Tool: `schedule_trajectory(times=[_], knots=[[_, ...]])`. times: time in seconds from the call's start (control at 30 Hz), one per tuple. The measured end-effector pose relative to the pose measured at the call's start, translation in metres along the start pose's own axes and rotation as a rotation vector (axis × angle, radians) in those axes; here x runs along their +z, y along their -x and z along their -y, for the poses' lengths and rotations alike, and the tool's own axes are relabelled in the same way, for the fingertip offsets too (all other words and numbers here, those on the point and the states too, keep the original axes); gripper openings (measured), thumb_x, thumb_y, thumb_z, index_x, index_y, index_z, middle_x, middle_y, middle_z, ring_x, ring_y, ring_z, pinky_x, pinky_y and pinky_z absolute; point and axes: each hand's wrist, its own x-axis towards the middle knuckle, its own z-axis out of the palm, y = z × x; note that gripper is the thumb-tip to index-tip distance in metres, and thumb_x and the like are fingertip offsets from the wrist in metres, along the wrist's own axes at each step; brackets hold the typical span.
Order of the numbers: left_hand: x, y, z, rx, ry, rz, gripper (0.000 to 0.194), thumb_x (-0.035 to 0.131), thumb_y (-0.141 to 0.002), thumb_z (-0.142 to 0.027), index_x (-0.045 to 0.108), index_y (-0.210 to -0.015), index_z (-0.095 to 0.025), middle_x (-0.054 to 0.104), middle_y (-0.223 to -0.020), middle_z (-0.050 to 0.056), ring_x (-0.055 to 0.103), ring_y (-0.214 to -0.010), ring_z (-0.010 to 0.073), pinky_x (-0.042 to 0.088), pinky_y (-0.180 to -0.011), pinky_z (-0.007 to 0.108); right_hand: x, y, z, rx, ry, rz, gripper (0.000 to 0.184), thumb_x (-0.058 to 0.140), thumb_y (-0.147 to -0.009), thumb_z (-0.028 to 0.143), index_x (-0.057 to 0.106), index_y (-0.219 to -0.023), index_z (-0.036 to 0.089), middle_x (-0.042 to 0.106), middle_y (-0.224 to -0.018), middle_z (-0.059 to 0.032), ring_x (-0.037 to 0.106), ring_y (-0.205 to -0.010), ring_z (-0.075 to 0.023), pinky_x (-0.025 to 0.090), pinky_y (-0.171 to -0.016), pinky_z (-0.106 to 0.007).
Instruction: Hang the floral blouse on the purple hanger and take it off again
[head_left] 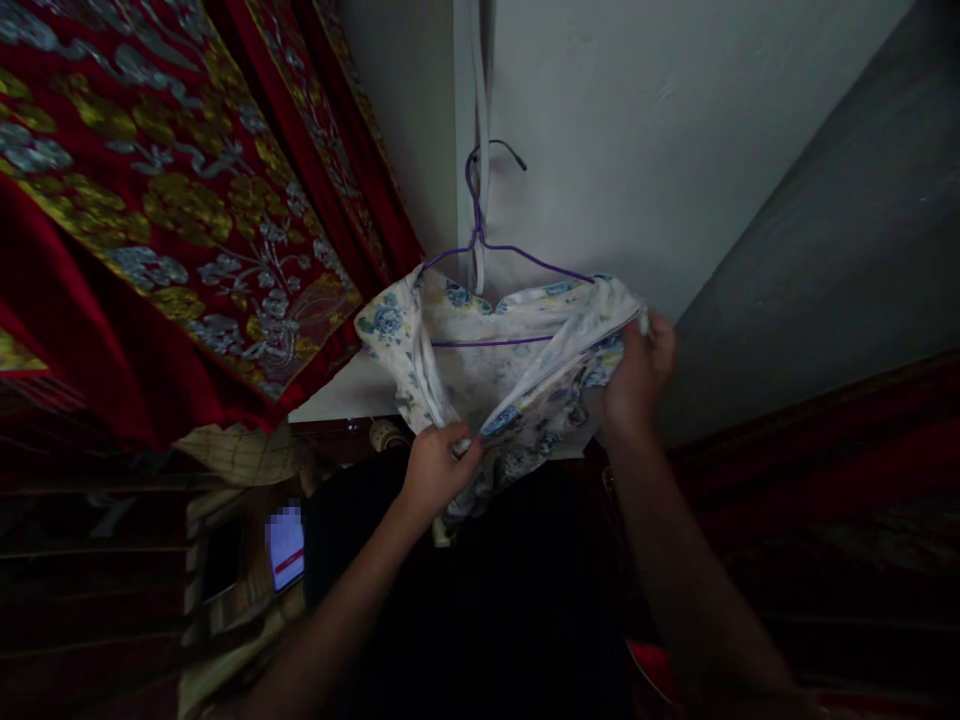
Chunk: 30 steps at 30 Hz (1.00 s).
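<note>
A white garment with blue and yellow flowers (480, 350) hangs on a purple wire hanger (495, 255), whose hook is caught on a white strip on the wall. My left hand (439, 465) pinches the garment's lower edge near the middle. My right hand (637, 375) grips the cloth at its right shoulder, by the hanger's right end. Both hands are closed on the fabric.
A red curtain with gold and silver flowers (172, 200) fills the upper left. A white wall (637, 120) and a grey slanted surface (847, 230) lie behind. A lit phone screen (286, 548) sits at lower left amid dark furniture and woven cloth (240, 455).
</note>
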Motion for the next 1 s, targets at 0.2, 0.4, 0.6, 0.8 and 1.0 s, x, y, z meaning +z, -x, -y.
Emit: schedule_trajectory(times=[0.2, 0.4, 0.6, 0.8, 1.0], knots=[[0.033, 0.017, -0.008, -0.072, 0.294, -0.322, 0.021, 0.059, -0.077, -0.017, 0.045, -0.063, -0.02, 0.046, -0.06, -0.005, 0.049, -0.06, 0.0114, 0.036, -0.06, 0.022, -0.042, 0.149, -0.014, 0.285, 0.2, 0.054, 0.025, 0.065, -0.085, 0.043, 0.065, -0.092, 0.019, 0.065, -0.087, -0.0039, 0.062, -0.081, -0.0187, 0.05, -0.077, -0.032], [0.041, 0.034, -0.01, -0.18, 0.672, -0.449, 0.026, 0.068, -0.085, -0.022, 0.055, -0.108, -0.022, 0.061, -0.088, -0.001, 0.063, -0.073, 0.0126, 0.049, -0.065, 0.021, -0.023, 0.174, -0.019, 0.465, 0.06, 0.676, 0.008, 0.061, -0.074, 0.027, 0.061, -0.079, 0.021, 0.062, -0.076, -0.0002, 0.058, -0.075, -0.0175, 0.047, -0.071, -0.029], [0.035, 0.04, 0.004, -0.186, 0.567, -0.441, 0.012, 0.063, -0.095, -0.029, 0.069, -0.092, -0.019, 0.067, -0.088, 0.004, 0.065, -0.086, 0.0167, 0.052, -0.079, 0.027, -0.019, 0.185, -0.017, 0.427, 0.06, 0.821, 0.018, 0.066, -0.074, 0.023, 0.062, -0.091, 0.021, 0.063, -0.086, -0.0009, 0.06, -0.081, -0.0174, 0.048, -0.075, -0.028], [0.036, 0.042, 0.011, -0.119, 0.469, -0.308, 0.02, 0.069, -0.089, -0.023, 0.074, -0.107, -0.023, 0.063, -0.103, 0.006, 0.064, -0.093, 0.0193, 0.054, -0.083, 0.031, -0.029, 0.206, -0.026, 0.459, 0.114, 0.677, 0.024, 0.067, -0.085, 0.04, 0.058, -0.073, 0.02, 0.056, -0.067, 0.0016, 0.052, -0.062, -0.0135, 0.042, -0.06, -0.026], [0.039, 0.042, 0.009, -0.074, 0.478, -0.272, 0.02, 0.071, -0.085, -0.02, 0.069, -0.105, -0.022, 0.054, -0.109, 0.006, 0.061, -0.1, 0.019, 0.056, -0.087, 0.032, -0.033, 0.193, -0.02, 0.457, 0.159, 0.684, 0.017, 0.069, -0.076, 0.032, 0.059, -0.07, 0.02, 0.059, -0.065, 0.0012, 0.055, -0.062, -0.0144, 0.045, -0.062, -0.026]])
